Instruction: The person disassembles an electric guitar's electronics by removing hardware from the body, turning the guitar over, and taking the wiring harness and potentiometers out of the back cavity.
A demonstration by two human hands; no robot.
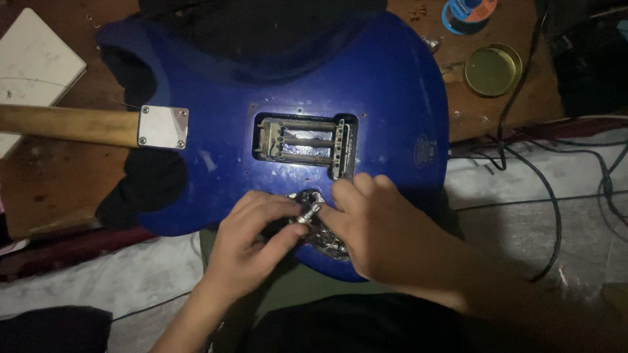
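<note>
We are pinching a small metal jack between both grips, left hand and right hand, over the guitar; slipping risks scratching its finish or straining the wires beneath.

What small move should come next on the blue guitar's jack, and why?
Probably ease the metal jack further out of its cavity: both the left hand and right hand pinch it at the blue guitar body's lower edge, and it looks partly lifted.

Round brass-coloured tin lid, blue solder spool, white pad, black cables on wooden table.
</note>
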